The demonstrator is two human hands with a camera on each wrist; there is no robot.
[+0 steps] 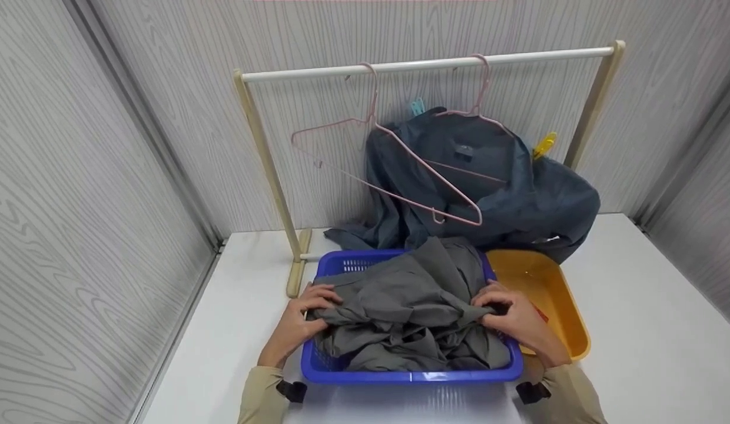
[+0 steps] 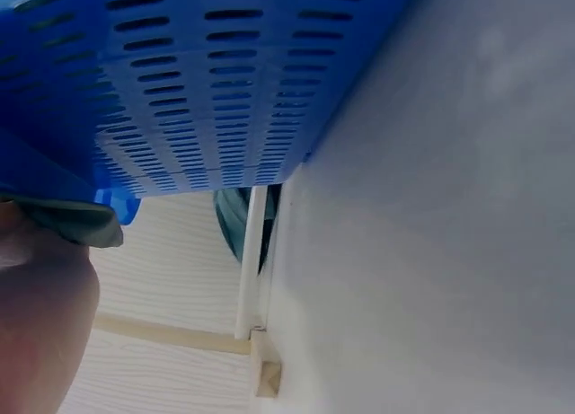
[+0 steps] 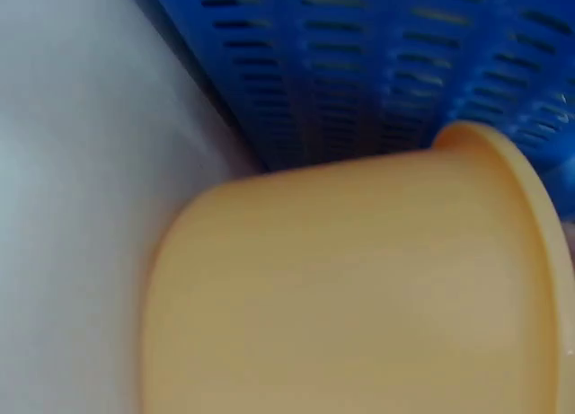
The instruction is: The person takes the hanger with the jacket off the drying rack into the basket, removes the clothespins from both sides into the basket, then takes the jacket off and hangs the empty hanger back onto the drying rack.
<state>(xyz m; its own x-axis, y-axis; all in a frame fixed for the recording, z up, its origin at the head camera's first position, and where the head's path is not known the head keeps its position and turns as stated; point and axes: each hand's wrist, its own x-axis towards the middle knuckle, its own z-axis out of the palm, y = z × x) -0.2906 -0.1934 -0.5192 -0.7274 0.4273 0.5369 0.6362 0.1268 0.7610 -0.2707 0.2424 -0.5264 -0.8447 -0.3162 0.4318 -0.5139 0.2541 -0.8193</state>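
Observation:
A crumpled dark grey garment [image 1: 409, 288] fills the blue basket [image 1: 412, 377] in the head view. At the basket's left side my left hand [image 1: 297, 321] pinches the cloth between thumb and fingers. My right hand [image 1: 515, 312] grips the garment's opposite end, over the right rim. In the left wrist view, a fold of cloth [image 2: 76, 221] sticks out beside the left hand [image 2: 40, 315], close to the slotted basket wall [image 2: 207, 82]. The garment's lower layers are hidden in the basket.
A bare pink hanger [image 1: 400, 141] hangs from the rack's white rail [image 1: 424, 65]. Behind it a dark blue shirt [image 1: 553, 188] hangs on another hanger with a light blue clothespin [image 1: 418, 106] and a yellow clothespin [image 1: 544, 145]. An orange tub [image 1: 568, 306] stands right of the basket.

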